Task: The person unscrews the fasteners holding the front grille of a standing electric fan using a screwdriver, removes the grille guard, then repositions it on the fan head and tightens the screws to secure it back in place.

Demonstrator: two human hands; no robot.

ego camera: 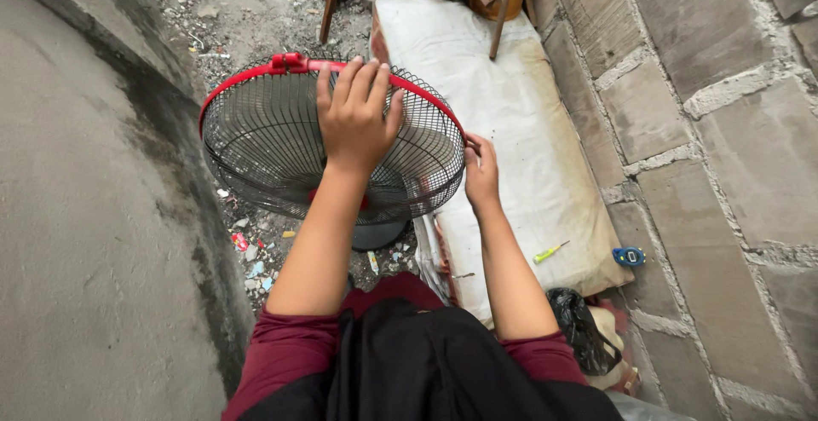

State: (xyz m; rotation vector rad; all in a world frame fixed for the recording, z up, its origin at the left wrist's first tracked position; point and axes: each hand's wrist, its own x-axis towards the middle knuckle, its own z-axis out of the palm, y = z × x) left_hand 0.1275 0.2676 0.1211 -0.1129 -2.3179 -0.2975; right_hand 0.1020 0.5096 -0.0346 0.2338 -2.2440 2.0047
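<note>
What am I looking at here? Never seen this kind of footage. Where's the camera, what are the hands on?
There is no machine: a person works with bare hands, and the single camera sits on their head, looking down over their arms and dark red sleeves.

The left hand lies flat on top of a round black wire fan guard with a red rim, fingers spread over the grille. The right hand pinches the guard's edge on the right side.

The spot is a narrow gap between a concrete wall and a block wall, with rubble on the ground. Beside the fan lies a white sack-covered pad, with a yellow-green screwdriver on it. A small blue object lies just beyond it; what it is, I cannot tell.
</note>
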